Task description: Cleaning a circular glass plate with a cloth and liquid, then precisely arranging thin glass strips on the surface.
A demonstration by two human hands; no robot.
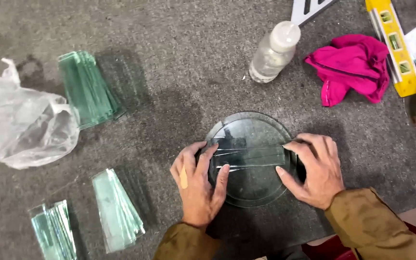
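A round clear glass disc (253,190) lies flat on the grey surface near me. Across its middle lie a few narrow glass strips (250,157), stacked lengthwise. My left hand (199,185) grips the left ends of the strips with its fingertips, the thumb at the disc's rim. My right hand (315,169) pinches the right ends, palm resting over the disc's right edge. Both wrists wear brown sleeves.
Three stacks of greenish glass pieces lie at left: a fanned stack (87,89), a tapered stack (116,209), a small stack (54,230). A crumpled plastic bag (22,125), a clear bottle (273,52), a pink cloth (355,67) and a yellow spirit level (395,45) are around.
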